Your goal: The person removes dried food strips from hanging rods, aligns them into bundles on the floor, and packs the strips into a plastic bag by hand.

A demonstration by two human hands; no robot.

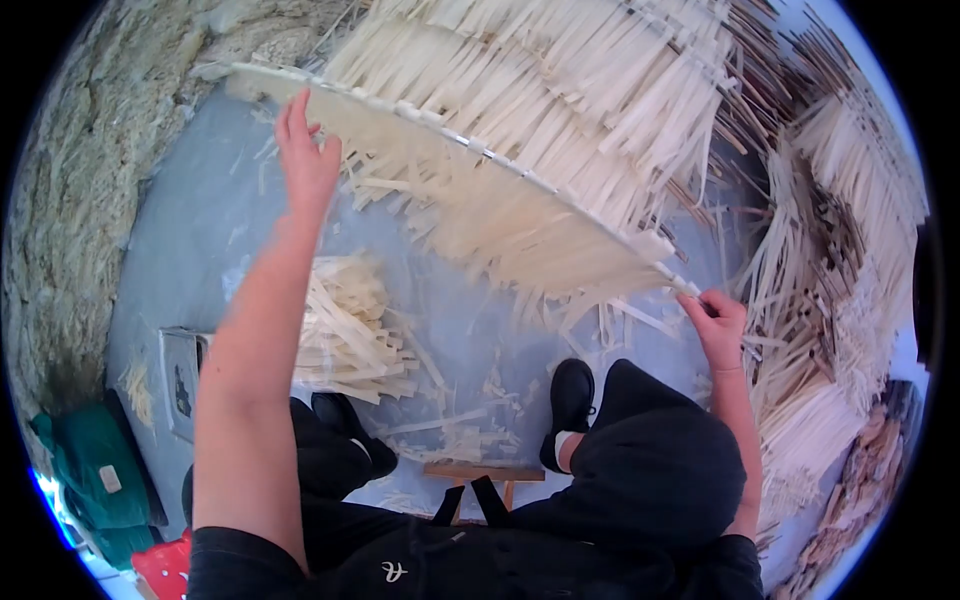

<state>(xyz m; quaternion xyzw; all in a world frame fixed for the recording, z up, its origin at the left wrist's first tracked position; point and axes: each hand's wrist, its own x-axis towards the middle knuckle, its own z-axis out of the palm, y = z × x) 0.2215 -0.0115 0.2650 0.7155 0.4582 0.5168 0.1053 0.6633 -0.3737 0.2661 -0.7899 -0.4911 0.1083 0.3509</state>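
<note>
A long thin rod [560, 195] slants across the view from upper left to lower right, with a row of pale flat strips [480, 225] hanging from it. At its lower right end, my right hand [718, 322] grips the rod between thumb and fingers. My left hand [307, 150] is raised near the rod's upper left part, fingers apart, beside the hanging strips; I see nothing in it. Below, a pile of loose pale strips [350, 330] lies on the grey floor, partly behind my left forearm.
Rows of strip-hung rods [560, 70] cover the top, and more strips and dark sticks [820, 230] stand at the right. A rough wall [90, 180] borders the left. A metal-edged box [180, 380], a green bag [100, 470] and a small wooden stool [485, 472] lie lower down.
</note>
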